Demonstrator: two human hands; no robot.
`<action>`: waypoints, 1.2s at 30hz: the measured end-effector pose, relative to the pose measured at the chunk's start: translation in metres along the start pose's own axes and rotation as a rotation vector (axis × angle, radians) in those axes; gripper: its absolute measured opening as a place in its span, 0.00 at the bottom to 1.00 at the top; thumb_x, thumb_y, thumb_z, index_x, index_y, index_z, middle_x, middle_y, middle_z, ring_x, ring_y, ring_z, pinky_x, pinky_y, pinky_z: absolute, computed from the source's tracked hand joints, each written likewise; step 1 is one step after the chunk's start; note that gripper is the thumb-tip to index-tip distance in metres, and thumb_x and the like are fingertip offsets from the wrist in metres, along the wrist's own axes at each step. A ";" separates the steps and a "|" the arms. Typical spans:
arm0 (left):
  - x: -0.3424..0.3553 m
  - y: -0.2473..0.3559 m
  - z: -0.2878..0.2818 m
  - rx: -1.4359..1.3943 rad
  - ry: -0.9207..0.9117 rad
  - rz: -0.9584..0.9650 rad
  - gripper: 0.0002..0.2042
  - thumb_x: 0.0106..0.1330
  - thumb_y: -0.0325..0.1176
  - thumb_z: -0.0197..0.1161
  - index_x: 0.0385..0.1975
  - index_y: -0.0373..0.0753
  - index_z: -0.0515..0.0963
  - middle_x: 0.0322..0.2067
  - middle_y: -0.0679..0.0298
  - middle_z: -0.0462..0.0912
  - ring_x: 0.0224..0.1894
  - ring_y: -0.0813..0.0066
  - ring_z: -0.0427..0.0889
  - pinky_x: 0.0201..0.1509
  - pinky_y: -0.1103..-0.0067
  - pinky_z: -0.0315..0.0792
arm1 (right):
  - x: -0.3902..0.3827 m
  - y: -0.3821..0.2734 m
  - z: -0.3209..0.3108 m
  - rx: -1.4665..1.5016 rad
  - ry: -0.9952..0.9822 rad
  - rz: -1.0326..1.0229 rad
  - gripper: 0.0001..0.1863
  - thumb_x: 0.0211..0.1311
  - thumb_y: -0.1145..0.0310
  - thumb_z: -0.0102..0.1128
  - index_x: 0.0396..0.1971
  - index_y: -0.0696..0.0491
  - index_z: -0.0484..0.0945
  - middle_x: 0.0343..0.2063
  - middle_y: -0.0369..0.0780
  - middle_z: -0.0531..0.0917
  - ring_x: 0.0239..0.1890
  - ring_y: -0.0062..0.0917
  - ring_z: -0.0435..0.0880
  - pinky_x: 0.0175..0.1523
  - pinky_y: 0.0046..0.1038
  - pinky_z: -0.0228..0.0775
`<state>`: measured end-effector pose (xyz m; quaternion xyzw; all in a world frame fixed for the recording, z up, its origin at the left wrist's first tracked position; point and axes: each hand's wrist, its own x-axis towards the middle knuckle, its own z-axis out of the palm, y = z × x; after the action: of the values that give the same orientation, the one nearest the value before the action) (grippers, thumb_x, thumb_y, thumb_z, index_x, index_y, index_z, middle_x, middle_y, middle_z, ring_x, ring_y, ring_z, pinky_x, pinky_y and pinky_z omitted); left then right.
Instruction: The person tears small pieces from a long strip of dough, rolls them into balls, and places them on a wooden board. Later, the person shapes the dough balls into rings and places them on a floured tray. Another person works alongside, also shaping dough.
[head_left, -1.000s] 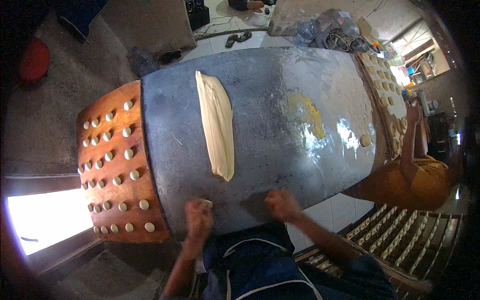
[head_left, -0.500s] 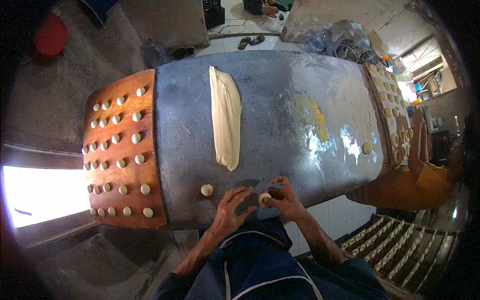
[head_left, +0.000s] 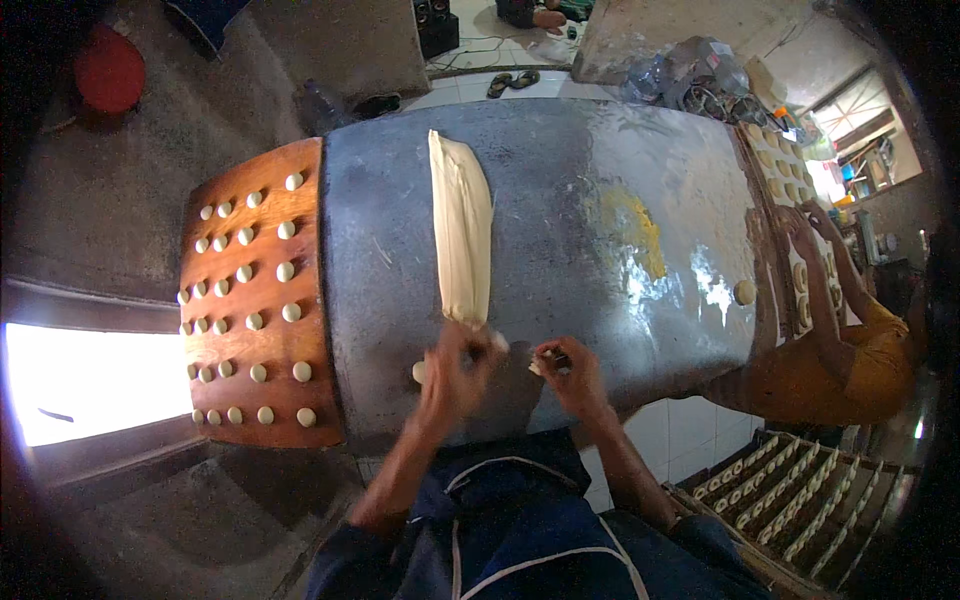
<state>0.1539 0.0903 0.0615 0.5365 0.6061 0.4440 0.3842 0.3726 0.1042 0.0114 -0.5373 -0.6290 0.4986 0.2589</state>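
A long, pale log of dough (head_left: 463,235) lies lengthwise on the dark tabletop. At its near end is my left hand (head_left: 455,380), blurred by motion, its fingertips close to or touching the dough. A pale spot shows by those fingers, too smeared to make out. My right hand (head_left: 578,380) is a little to the right, just above the table, with thumb and forefinger closed on a small piece of dough (head_left: 536,367). Partly hidden behind my left hand sits a round dough ball (head_left: 419,372).
Rows of dough balls rest on a wooden board (head_left: 262,395) at the left. One dough piece (head_left: 744,292) lies at the table's right end. Beyond it, a co-worker in an orange garment (head_left: 850,375) reaches over a board of ring-shaped dough. A rack (head_left: 790,500) of dough rings stands lower right.
My left hand has moved up to the near end of the dough log and now partly covers the dough ball. My right hand has shifted slightly. The co-worker's arms now reach over the right board.
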 end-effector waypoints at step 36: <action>-0.082 -0.134 -0.007 0.454 0.212 0.103 0.11 0.68 0.29 0.63 0.40 0.30 0.68 0.35 0.51 0.68 0.37 0.56 0.73 0.40 0.60 0.69 | 0.003 0.038 0.055 -0.502 -0.048 -0.282 0.19 0.56 0.66 0.67 0.40 0.60 0.72 0.38 0.50 0.73 0.44 0.46 0.73 0.47 0.47 0.65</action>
<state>0.1162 0.0046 -0.0650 0.5896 0.6991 0.3692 0.1653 0.3401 0.0845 -0.0437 -0.4797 -0.8072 0.2993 0.1697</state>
